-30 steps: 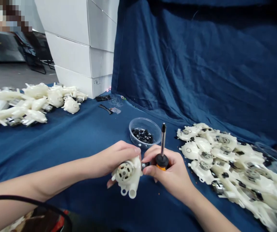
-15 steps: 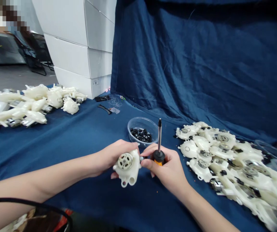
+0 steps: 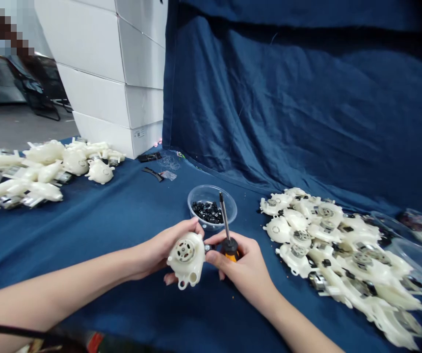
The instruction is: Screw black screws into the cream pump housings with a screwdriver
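Left hand gripping a white plastic motor housing at lower centre. Right hand closed around a screwdriver, shaft tilted upward, just beside the housing. Beyond: clear bowl of black parts. More white housings lie right and upper left on blue cloth; white boxes stand upper left.
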